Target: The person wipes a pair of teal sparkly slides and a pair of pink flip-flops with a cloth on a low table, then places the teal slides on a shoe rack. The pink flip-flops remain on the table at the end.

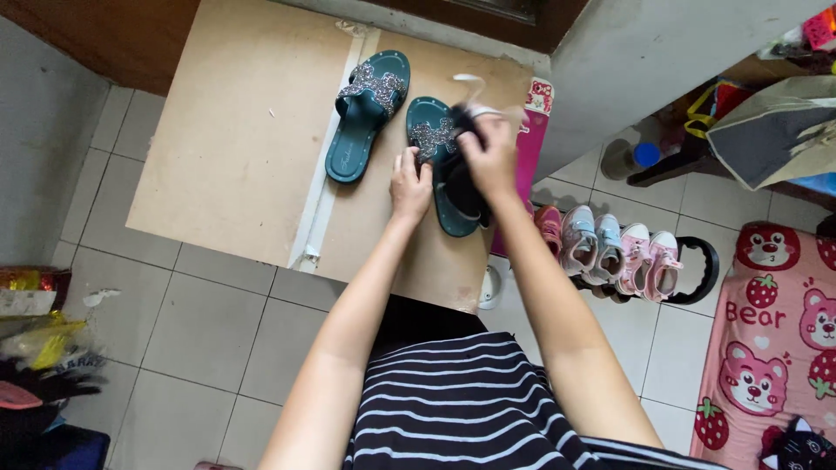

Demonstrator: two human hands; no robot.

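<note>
Teal glittery sandal (435, 157), left hand (409, 187) steadying, right hand (492, 157) rubbing dark cloth (461, 187)

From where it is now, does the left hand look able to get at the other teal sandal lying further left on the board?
Probably yes: the left hand rests by the near sandal, and bare board lies between it and the other teal sandal.

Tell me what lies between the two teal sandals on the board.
Nothing: in the head view only bare board shows between the left sandal and the right sandal. The left hand rests on the right sandal's near edge.
</note>
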